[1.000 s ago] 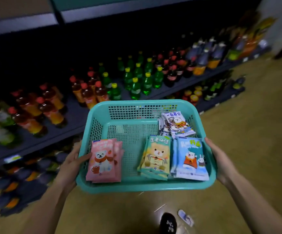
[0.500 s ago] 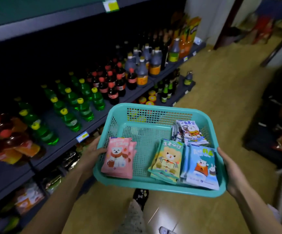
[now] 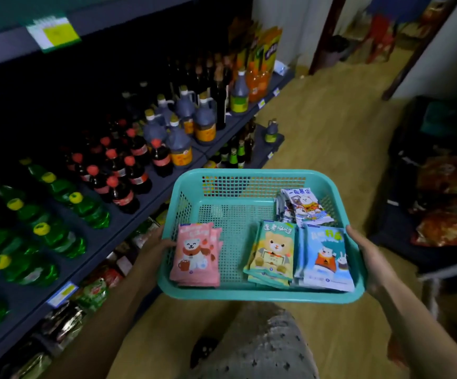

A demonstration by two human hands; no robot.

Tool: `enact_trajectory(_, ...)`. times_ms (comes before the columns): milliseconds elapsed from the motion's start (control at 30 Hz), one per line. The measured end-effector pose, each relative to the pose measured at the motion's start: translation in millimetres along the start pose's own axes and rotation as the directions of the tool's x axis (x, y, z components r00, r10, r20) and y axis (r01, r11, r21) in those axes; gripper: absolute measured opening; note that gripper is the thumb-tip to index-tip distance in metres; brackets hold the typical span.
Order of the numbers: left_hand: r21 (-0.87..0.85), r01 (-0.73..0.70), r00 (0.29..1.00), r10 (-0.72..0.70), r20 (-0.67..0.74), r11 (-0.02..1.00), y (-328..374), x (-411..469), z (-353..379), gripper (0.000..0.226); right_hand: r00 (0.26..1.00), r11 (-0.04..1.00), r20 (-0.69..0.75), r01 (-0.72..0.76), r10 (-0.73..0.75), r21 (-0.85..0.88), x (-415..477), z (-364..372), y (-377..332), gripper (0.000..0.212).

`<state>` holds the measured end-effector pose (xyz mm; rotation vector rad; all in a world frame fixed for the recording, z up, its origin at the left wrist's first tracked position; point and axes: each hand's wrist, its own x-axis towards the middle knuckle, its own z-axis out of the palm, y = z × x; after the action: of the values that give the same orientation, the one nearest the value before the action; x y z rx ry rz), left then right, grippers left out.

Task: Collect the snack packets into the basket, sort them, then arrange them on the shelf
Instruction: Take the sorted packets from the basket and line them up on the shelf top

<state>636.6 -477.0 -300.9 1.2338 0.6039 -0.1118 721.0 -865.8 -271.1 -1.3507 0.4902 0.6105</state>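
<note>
- Low in the frame's centre, the teal basket [image 3: 260, 294] is carried level — left hand [image 3: 155, 246] gripping its left wall, right hand [image 3: 366, 251] its right rim.
- Inside: pink packets [image 3: 194, 255] at left; yellow packets [image 3: 272, 254] and blue packets [image 3: 327, 259] touching at right; white packets [image 3: 304, 205] behind them.
- Left of frame — a shelf [image 3: 151, 199] of bottles [image 3: 129, 173].
</note>
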Motion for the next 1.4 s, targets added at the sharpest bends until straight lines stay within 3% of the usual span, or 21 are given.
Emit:
enact_trajectory(200, -0.13, -0.027, 0.99, 0.009, -0.139, 0.991, -16, 51, 51, 0.054, 0.997, 0.992, 0.069, 0.032, -0.024, -0.126, 109, -13, -66, 0.023)
enact_trajectory(367, -0.208, -0.057, 0.915, -0.033, -0.402, 0.976, -46, 85, 91, 0.046, 0.989, 0.902, 0.14, 0.102, -0.047, -0.42, 216, -7, -119, 0.033)
enact_trajectory(433, -0.248, -0.077, 0.875, -0.054, -0.482, 0.966, -59, 95, 102, 0.049, 0.989, 0.86, 0.139, 0.112, -0.048, -0.498, 250, 2, -133, 0.027)
enact_trajectory(600, -0.27, -0.101, 0.783, -0.091, -0.615, 0.957, -90, 116, 117, 0.055, 0.992, 0.815, 0.123, 0.085, -0.017, -0.573, 321, 25, -134, 0.02)
enact_trajectory(667, -0.319, -0.085, 0.773, -0.14, -0.619, 0.944, -103, 126, 119, 0.049, 0.994, 0.791, 0.107, 0.072, -0.009, -0.607, 347, 34, -124, 0.007)
enact_trajectory(933, -0.406, 0.058, 0.687, -0.332, -0.647, 0.912, -197, 177, 98, 0.043, 0.995, 0.731, 0.062, -0.016, 0.079, -0.682, 460, 36, -29, 0.02)
enact_trajectory(1033, -0.37, 0.087, 0.674, -0.328, -0.662, 0.925, -243, 212, 86, 0.036, 0.994, 0.75, 0.051, -0.04, 0.097, -0.66, 499, 39, 13, 0.008)
enact_trajectory(1200, -0.321, 0.116, 0.682, -0.31, -0.662, 0.94, -337, 273, 67, 0.031, 0.996, 0.733, 0.058, -0.006, 0.063, -0.68, 581, 31, 90, 0.026)
enact_trajectory(1400, -0.348, 0.071, 0.656, -0.307, -0.689, 0.935, -451, 355, 56, 0.044, 0.996, 0.708, 0.086, 0.039, 0.032, -0.705, 684, 5, 178, 0.028)
